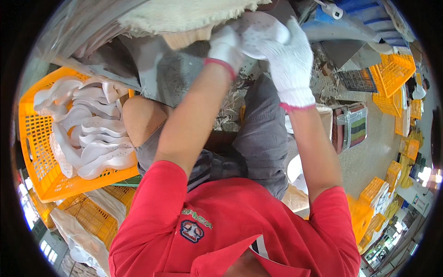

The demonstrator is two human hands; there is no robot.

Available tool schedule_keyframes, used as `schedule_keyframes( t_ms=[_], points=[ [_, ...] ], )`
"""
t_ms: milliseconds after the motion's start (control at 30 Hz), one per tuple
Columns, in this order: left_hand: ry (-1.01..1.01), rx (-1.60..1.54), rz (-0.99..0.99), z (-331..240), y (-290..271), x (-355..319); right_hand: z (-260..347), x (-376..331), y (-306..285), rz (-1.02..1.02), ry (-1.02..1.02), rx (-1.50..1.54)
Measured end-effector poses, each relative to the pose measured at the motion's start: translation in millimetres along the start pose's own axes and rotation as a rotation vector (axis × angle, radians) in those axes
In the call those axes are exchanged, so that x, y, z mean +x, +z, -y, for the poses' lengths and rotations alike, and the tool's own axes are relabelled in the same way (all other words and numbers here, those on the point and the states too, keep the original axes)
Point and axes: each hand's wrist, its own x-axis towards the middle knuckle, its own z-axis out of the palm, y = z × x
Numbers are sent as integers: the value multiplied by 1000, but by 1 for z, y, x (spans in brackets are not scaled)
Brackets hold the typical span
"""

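A white, speckled shoe insole point(264, 31) is held up at the top of the head view, in front of my body. My left hand point(227, 46), in a white knit glove with a red cuff, grips its left edge; the fingers are slightly blurred. On the other side my right hand point(291, 62), gloved the same way, is closed on the insole's right edge, its thumb side uppermost. Just left of and above the piece hangs a cream, fluffy-edged pad point(184, 18), partly cut off by the picture's rim.
An orange plastic basket point(34, 152) stacked with similar white curved insoles point(99, 131) stands at my left. Orange crates point(397, 74) and a dark crate point(357, 81) lie at the far right. A strapped bundle point(351, 127) is beside my right arm. Scraps litter the floor between my legs.
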Motion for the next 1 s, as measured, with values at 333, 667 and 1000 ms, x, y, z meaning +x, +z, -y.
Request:
schedule_keyframes(
  t_ms=[333,667,1000],
  points=[
    [242,1707,106,-81,-112,-64,-48,50,56,160,-584,-837],
    [293,707,22,19,-21,-52,17,-5,-23,459,-340,-276],
    [-220,-417,314,-18,-87,-104,32,-99,-18,531,-800,-454]
  ],
)
